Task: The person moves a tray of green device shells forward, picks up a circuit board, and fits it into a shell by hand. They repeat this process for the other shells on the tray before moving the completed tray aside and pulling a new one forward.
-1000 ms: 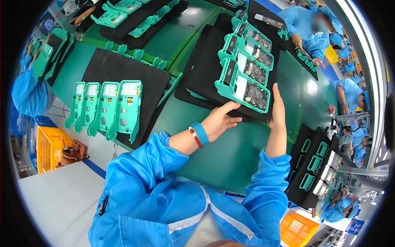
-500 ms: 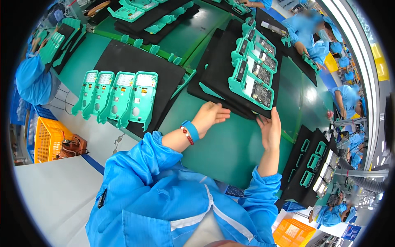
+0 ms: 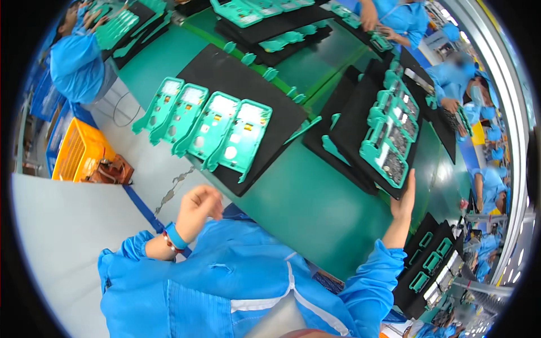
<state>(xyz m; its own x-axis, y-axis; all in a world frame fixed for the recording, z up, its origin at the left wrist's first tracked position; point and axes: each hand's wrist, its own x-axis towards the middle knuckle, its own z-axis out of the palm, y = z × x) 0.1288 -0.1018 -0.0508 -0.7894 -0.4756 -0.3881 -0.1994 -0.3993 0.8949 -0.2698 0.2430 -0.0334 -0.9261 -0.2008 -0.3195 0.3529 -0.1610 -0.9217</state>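
My left hand (image 3: 199, 207) is off the table's near edge, below the left black sheet, its fingers loosely curled with nothing visible in them. My right hand (image 3: 403, 197) lies along the near right corner of a black sheet (image 3: 350, 128), fingers stretched out against its edge; the thumb is hidden. On that sheet stands a row of green plastic housings (image 3: 369, 145) fitted with dark circuit boards (image 3: 392, 164). Further left, several green housings with white panels (image 3: 248, 141) lie side by side on another black sheet (image 3: 211, 70).
The green table (image 3: 304, 208) stretches between the two sheets. More housings (image 3: 248, 12) lie at the back. Black sheets with green frames (image 3: 433, 261) stand at the right. An orange crate (image 3: 81, 149) is at the left. Co-workers in blue (image 3: 79, 67) work around the table.
My left hand has pulled back left, away from the right-hand sheet, and its fingers have curled. My right hand stays at that sheet's corner. The whole view has shifted, moving the table rightward.
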